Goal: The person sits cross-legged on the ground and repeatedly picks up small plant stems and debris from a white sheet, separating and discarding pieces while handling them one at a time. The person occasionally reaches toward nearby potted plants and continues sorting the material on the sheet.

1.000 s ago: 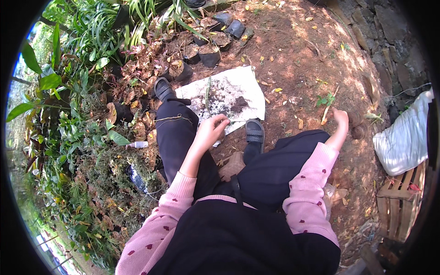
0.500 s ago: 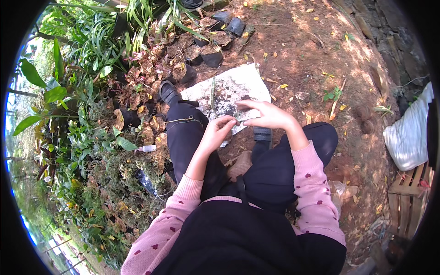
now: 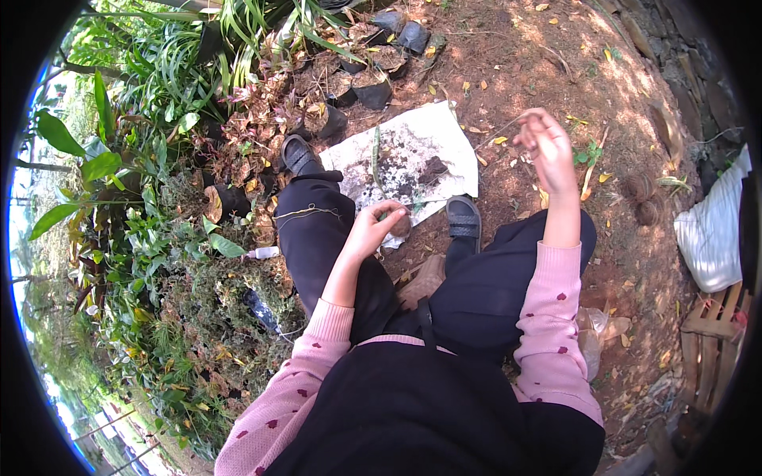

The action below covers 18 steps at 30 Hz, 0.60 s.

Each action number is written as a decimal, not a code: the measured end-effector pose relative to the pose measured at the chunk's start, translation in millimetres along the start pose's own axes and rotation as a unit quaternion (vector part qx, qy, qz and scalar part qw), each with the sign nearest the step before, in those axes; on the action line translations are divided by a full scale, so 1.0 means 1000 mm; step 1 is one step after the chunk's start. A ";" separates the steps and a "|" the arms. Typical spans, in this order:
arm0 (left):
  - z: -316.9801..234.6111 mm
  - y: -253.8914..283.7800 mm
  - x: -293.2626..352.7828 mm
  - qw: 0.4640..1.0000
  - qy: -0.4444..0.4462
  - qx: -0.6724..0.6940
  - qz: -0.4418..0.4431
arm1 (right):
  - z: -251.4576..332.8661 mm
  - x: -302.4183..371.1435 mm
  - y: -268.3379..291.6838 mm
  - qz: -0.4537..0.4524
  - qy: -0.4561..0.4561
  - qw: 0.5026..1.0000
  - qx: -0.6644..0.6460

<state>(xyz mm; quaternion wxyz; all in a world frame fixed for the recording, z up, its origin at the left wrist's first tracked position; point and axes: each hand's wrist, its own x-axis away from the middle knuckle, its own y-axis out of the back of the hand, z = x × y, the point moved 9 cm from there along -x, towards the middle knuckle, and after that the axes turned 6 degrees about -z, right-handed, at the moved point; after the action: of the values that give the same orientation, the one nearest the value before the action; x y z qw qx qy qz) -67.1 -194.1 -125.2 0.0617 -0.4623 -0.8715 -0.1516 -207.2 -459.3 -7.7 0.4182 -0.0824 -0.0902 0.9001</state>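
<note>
My left hand is above my left knee, its thumb and fingers closed at a small brown, rounded, fibrous-looking clump; the palm side is hidden. My right hand is raised off to the right over the soil, with fingers curled. A thin brownish strand runs from its fingertips down to the left. Beyond my hands a white sheet lies on the ground, carrying dark soil mixed with white bits. A long green mottled leaf and a dark clump rest on it.
Black plant bags and dense plants line the left side. A yellowish string lies across my left trouser leg. To the right are a white sack, a wooden crate and a clear plastic bag. My sandal touches the sheet's edge.
My right hand has swung away from my left, up and to the right, and the strand now shows. The left hand has barely moved; the brown clump beside it has come into sight.
</note>
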 end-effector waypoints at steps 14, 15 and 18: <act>0.002 0.015 -0.004 0.993 -0.001 -0.060 -0.104 | -0.016 0.001 0.189 -0.252 -0.168 0.711 0.634; 0.006 0.020 -0.005 0.991 -0.003 -0.048 -0.126 | -0.013 0.008 0.177 -0.264 -0.183 0.676 0.663; 0.015 0.027 -0.007 0.987 -0.010 0.004 -0.160 | 0.012 0.024 0.145 -0.312 -0.153 0.603 0.718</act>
<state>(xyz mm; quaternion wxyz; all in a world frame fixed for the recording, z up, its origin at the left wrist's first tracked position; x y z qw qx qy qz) -40.6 -180.8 -135.4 0.0298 -0.3186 -0.9352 -0.1516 -331.6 -534.0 -31.4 0.5785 0.4164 0.5021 0.4897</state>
